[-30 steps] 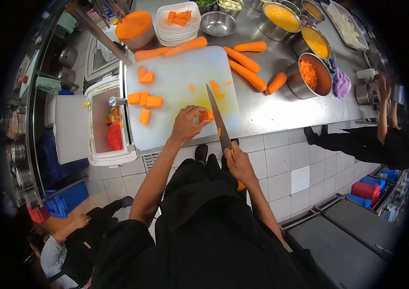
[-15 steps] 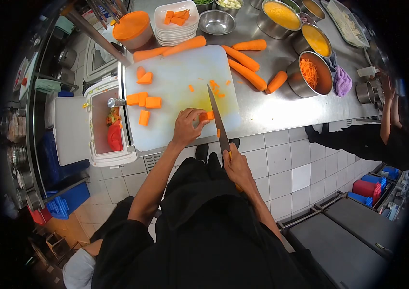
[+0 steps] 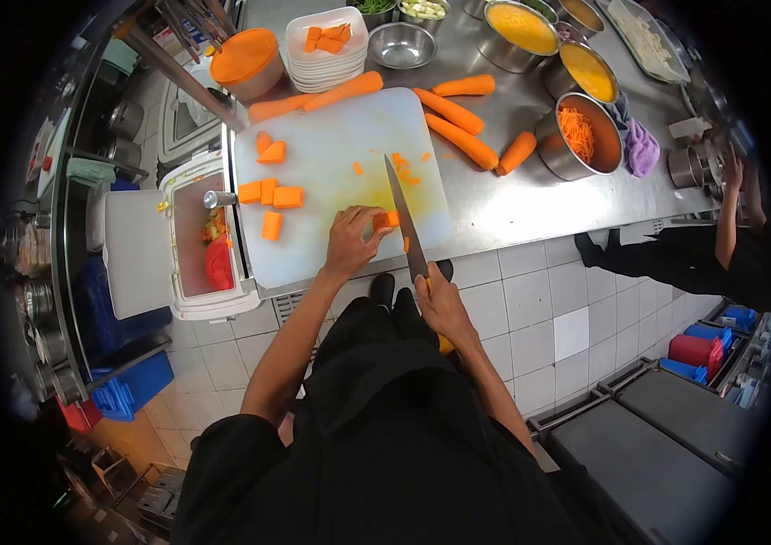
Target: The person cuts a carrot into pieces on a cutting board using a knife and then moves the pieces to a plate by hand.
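My left hand [image 3: 354, 240] pinches a small carrot block [image 3: 386, 220] against the white cutting board [image 3: 331, 136]. Closed round a yellow handle, my right hand [image 3: 442, 302] holds a long kitchen knife [image 3: 405, 213], its blade beside the block's right side and its tip pointing away from me. A thin orange sliver clings near the blade's lower part. Small carrot scraps [image 3: 408, 168] lie by the tip on a yellow-stained patch. Several cut carrot chunks [image 3: 287, 197] rest on the board's left side.
Whole peeled carrots [image 3: 460, 138] lie behind and right of the board. A pot of shredded carrot [image 3: 578, 134], stacked white dishes [image 3: 326, 50] and an orange-lidded tub [image 3: 247, 62] stand around it. An opened white bin [image 3: 208, 245] is at left. Another person's arm [image 3: 728, 204] shows at far right.
The knife and right hand have shifted slightly left, the blade still beside the carrot block. My left hand keeps its pinch. At lower left, the white-clad person has gone from view.
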The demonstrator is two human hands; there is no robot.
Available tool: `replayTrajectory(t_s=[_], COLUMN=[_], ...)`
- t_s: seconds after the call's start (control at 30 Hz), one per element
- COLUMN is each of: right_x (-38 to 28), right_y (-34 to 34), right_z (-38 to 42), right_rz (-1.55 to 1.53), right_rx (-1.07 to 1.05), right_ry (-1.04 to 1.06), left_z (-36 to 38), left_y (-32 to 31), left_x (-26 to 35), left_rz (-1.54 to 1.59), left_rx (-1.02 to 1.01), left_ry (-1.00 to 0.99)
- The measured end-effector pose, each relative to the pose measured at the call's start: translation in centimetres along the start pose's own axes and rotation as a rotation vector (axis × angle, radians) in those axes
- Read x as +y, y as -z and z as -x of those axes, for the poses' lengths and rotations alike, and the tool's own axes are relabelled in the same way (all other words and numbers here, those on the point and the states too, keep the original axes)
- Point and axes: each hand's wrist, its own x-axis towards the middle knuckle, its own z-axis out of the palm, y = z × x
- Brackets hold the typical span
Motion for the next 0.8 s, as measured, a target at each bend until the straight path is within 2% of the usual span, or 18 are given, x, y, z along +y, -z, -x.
replayTrajectory(t_s=[0.2, 0.37, 0.43, 0.8], right_x=[0.5, 1.5, 0.6, 0.7], right_y=[0.4, 0.7, 1.2, 1.8], right_z=[0.7, 0.4, 0.7, 0.5], right_rz=[-0.097, -0.101, -0.179, -0.384], right_rx=[-0.009, -0.05, -0.074, -0.147], right_ry=[-0.05, -0.051, -0.12, -0.129], left_z=[0.0, 0.0, -0.1, -0.1], left_y=[0.0, 0.0, 0.0, 0.1], left_x=[-0.1, 0.0, 0.0, 0.1], left_rz=[-0.016, 0.001, 0.0, 0.008], left_rx=[0.04, -0.013, -0.01, -0.013], left_ry=[0.002, 0.041, 0.042, 0.045])
